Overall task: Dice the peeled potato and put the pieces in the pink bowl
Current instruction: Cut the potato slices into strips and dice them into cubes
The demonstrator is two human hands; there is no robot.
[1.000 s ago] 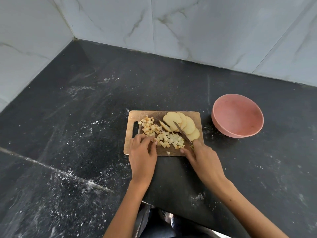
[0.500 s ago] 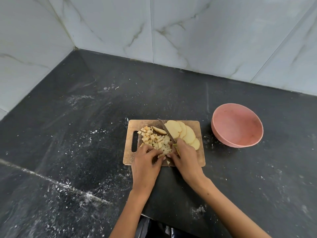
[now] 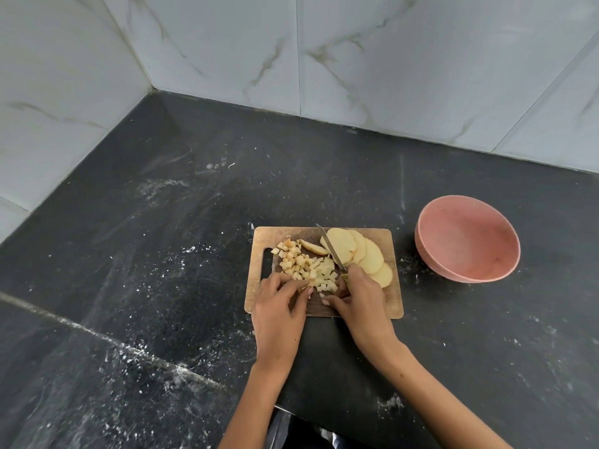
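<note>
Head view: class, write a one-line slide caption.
Both hands gather potato dice on the cutting board, right hand holding a knife; pink bowl waits.

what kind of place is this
Most likely a home kitchen: a dark stone countertop set in a corner of marble-look wall tiles, with a wooden cutting board of diced potato and a pink bowl beside it.
</note>
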